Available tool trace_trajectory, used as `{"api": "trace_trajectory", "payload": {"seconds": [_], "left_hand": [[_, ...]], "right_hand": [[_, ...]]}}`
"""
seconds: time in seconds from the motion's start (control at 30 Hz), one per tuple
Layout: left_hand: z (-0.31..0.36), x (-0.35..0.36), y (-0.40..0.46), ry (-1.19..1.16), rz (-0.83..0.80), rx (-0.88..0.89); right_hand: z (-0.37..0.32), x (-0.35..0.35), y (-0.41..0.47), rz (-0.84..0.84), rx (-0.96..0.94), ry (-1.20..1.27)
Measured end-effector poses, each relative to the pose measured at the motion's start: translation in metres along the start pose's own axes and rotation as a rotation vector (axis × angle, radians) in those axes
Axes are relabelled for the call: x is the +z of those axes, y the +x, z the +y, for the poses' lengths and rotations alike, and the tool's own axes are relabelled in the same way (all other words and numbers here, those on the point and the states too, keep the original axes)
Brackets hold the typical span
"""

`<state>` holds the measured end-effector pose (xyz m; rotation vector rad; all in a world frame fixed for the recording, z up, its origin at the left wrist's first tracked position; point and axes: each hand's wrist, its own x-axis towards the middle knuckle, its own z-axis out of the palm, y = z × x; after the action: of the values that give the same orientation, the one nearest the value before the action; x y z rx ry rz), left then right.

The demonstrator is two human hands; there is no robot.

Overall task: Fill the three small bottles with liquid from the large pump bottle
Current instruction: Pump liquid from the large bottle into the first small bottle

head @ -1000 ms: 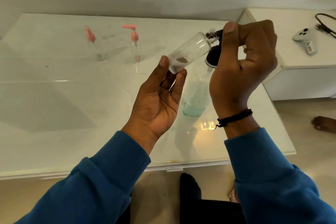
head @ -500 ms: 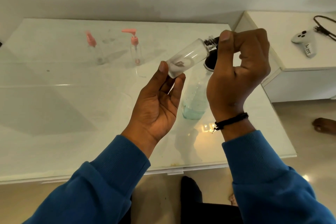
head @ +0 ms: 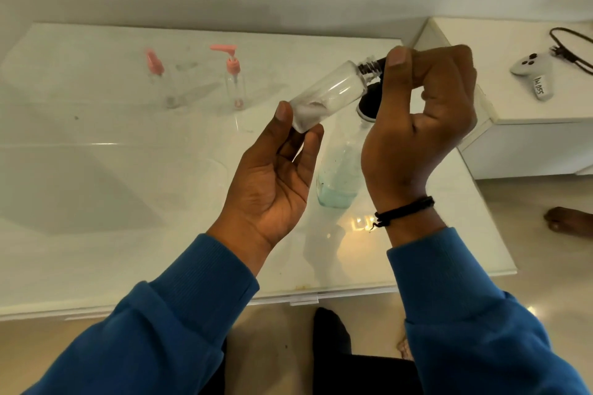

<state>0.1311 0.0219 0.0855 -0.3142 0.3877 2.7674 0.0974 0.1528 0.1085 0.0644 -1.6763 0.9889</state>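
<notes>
My left hand (head: 272, 176) pinches the base of a small clear bottle (head: 327, 96) between thumb and fingers and holds it tilted above the table, mouth up to the right. My right hand (head: 417, 119) is curled round the black pump head (head: 369, 102) of the large pump bottle (head: 337, 176). Its thumb lies by the black spout at the small bottle's threaded neck. The large bottle stands on the table with a little blue-green liquid at its bottom. Two more small clear bottles stand at the back: one with a pink cap (head: 157, 80), one with a pink pump (head: 234, 80).
The white glass table (head: 96, 186) ends near my body and at the right. Beside it on the right a white cabinet (head: 529, 144) carries a white controller (head: 532, 70) and a black cable (head: 571, 45). A foot (head: 568, 221) rests on the floor at the far right.
</notes>
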Motion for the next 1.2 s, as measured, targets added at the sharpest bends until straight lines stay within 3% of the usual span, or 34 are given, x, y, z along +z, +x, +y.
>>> {"api": "trace_trajectory", "payload": {"seconds": [1.2], "left_hand": [[-0.001, -0.001, -0.002, -0.011, 0.013, -0.008]], "right_hand": [[-0.001, 0.001, -0.001, 0.001, -0.014, 0.016]]}}
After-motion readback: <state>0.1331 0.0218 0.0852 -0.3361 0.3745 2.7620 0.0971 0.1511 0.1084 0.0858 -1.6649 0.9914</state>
